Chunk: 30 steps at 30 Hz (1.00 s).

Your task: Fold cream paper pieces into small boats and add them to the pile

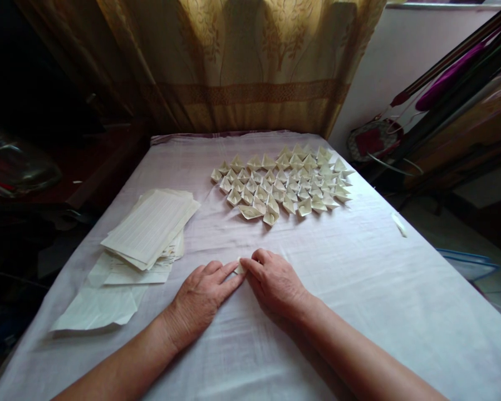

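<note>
My left hand (200,298) and my right hand (273,281) lie side by side on the white cloth of the table (359,278), fingertips meeting over a small folded piece of paper (239,268). Both hands press and pinch this paper, which is mostly hidden under the fingers. Beyond them, at the far middle of the table, several small folded paper boats (284,181) lie packed together in rows. A stack of lined paper sheets (150,228) rests to the left of my left hand.
A loose sheet (94,309) lies at the table's left front edge. A small paper scrap (399,224) sits near the right edge. A patterned curtain (242,67) hangs behind the table. Dark clutter stands left, poles and bags right.
</note>
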Available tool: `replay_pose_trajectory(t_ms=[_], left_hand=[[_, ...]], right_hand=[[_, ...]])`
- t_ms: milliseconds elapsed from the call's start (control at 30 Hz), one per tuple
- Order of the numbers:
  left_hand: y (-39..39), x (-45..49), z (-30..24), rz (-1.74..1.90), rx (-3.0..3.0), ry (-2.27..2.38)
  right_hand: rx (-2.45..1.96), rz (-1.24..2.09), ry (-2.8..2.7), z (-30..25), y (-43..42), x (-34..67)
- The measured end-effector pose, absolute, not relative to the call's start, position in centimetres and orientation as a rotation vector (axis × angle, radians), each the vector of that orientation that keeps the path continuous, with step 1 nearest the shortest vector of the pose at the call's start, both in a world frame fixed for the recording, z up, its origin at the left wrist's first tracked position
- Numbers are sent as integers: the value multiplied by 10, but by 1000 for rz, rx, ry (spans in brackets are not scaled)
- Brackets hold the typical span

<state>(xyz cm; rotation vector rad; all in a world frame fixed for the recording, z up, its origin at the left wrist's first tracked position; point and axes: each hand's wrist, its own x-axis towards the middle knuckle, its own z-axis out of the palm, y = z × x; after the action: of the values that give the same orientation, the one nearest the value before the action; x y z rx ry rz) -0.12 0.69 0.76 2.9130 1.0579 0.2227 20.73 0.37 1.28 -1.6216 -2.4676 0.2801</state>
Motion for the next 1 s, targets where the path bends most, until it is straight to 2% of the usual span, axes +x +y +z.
replay_pose_trajectory(t_ms=[200, 467, 800, 1000], left_hand=[[22, -1, 19, 220, 2813, 935], [22, -10, 14, 169, 3003, 880], [6, -8, 16, 255, 3185, 873], [13, -11, 18, 261, 3139, 840]], right_hand=[[-1605, 332, -2507, 17, 10, 207], [-1247, 268, -2308, -8, -8, 223], [-1334, 51, -2428, -4, -14, 217], [-1268, 87, -2432, -2, -17, 218]])
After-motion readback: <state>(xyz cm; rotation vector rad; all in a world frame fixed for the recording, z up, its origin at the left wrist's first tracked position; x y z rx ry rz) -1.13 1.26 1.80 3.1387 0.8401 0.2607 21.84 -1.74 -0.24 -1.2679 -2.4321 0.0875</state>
